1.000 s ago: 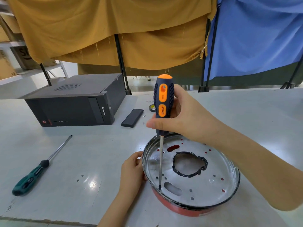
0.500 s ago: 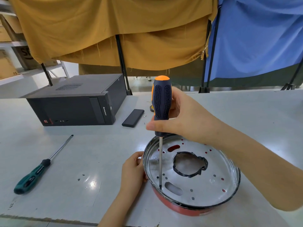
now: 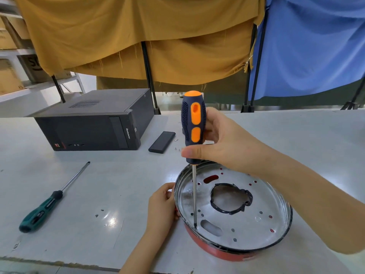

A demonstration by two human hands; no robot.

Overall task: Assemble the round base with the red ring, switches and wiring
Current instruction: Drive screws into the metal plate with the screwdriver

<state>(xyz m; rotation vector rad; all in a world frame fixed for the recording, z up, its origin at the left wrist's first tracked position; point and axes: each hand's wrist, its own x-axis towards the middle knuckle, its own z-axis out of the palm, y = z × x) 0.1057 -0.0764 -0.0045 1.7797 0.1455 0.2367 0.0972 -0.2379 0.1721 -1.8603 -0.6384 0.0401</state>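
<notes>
The round metal base (image 3: 262, 232) lies on the table, its red ring (image 3: 209, 249) showing under the near rim. A black-edged cut-out sits near its middle. My right hand (image 3: 223, 143) grips the orange and dark blue screwdriver (image 3: 193, 119) upright, with the tip set on the plate near its near-left edge. My left hand (image 3: 162, 208) holds the base's left rim, fingers curled round it. No switches or wiring are visible.
A green-handled screwdriver (image 3: 43, 208) lies at the left. A black computer case (image 3: 94, 123) and a flat black device (image 3: 162, 142) stand further back. A few small screws lie by that device. Yellow and blue cloths hang behind the table.
The screwdriver handle has turned in my right hand, so its orange inlays face me again. The tip stays at the same spot and my left hand has not moved.
</notes>
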